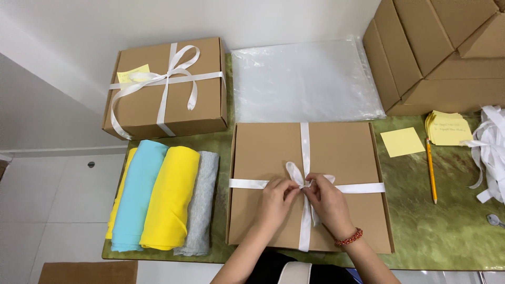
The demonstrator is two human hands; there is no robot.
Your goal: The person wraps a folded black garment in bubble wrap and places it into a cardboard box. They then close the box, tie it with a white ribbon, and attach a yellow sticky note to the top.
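Flat brown box mid-table, closed, w/ white ribbon crossed, bow half-tied.

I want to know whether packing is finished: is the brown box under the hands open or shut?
Shut. The brown box has its lid flat, and white ribbon crosses it both ways, meeting where both hands pinch the bow.

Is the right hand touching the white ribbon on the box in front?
Touching. The head view shows the right hand pinching the white ribbon at the bow in the middle of the box, with the left hand gripping it too.
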